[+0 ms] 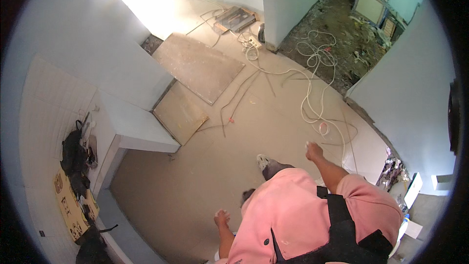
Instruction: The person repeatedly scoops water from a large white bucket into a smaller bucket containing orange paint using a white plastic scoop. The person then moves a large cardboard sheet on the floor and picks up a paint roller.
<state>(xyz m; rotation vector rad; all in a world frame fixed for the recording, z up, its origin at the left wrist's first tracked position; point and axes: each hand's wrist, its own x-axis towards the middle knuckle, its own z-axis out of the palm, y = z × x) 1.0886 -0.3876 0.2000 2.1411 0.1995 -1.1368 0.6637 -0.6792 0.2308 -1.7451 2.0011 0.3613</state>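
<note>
My left hand [222, 217] hangs low beside my pink shirt, over the tiled floor [195, 186]. Its dusty fingers are a little apart, and nothing shows in them. Ahead on the right, my right hand [314, 151] is held out from my body with the fingers loosely curled in. I see no object in it. The nearest thing to it is a roll of tape [323, 128] lying on the floor by a long white cable [308, 99], apart from the fingers. One of my shoes [264, 161] shows in front of my shirt.
Two flat boards [198, 66] [180, 112] lie by the left wall. Farther off are a power strip [253, 42] and a dark framed tool [235, 19]. Black bags [74, 154] rest on the left ledge. Rubble [337, 29] covers the side room's floor; wall corners [273, 46] jut in.
</note>
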